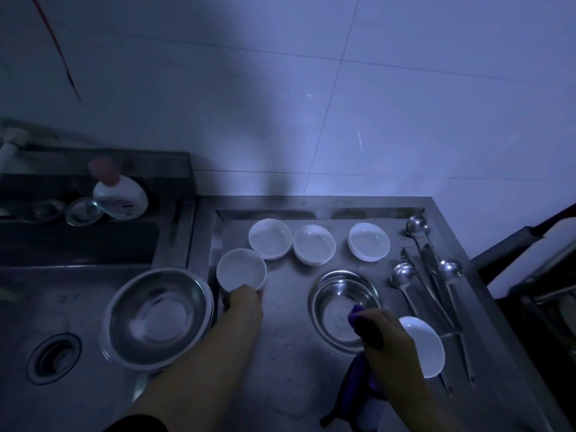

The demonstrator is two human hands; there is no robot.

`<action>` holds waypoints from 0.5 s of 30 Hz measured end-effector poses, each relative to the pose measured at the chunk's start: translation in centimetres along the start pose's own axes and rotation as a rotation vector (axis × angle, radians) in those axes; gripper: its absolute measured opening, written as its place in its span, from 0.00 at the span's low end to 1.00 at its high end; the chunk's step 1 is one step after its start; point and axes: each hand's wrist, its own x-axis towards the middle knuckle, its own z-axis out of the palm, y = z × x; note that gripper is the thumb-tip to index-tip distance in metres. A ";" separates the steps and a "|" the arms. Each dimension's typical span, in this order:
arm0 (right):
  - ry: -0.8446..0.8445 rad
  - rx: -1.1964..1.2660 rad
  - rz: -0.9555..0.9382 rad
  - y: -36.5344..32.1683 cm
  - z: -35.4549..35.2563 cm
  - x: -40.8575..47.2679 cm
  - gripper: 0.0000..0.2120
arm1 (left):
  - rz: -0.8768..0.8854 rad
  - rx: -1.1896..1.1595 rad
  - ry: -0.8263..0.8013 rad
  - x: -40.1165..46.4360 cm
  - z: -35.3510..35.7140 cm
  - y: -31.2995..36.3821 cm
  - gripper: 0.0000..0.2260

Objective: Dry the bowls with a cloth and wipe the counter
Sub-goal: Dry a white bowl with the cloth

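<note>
Reaching forward over the dim steel counter point(290, 363), the left hand point(241, 302) curls its fingers round the near rim of a small white ceramic bowl point(240, 268) that stands at the counter's left edge, beside the sink point(62, 294). The right hand point(385, 333) grips a bunched purple cloth point(358, 378); a corner of the cloth pokes out above the knuckles, over the near rim of a shallow round stainless steel bowl point(336, 302) in the middle of the counter, and the rest hangs down below the wrist. Whether the cloth touches the steel bowl cannot be told.

Three more white bowls stand in a row near the back wall: a left one point(270, 238), a middle one point(314, 244) just beside it, and a right one point(368, 241) set apart. A white oval dish point(425, 353) lies just right of the right hand. Steel spoons and knives point(433, 272) lie along the counter's right side. A large stainless steel mixing bowl point(157, 316) sits stacked in a white-rimmed basin at the sink's edge, touching nothing the left hand holds. Behind the sink stands a white bottle with a pink cap point(118, 191).
</note>
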 end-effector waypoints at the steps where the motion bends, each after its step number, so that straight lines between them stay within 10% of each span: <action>1: -0.005 0.018 0.005 0.1 -0.2 0.1 0.18 | -0.045 -0.107 0.010 -0.6 -0.2 -0.3 0.15; 15: -0.113 0.274 -0.139 -1.5 -4.5 4.4 0.16 | 0.803 0.266 -0.065 -17.8 -4.6 -5.0 0.16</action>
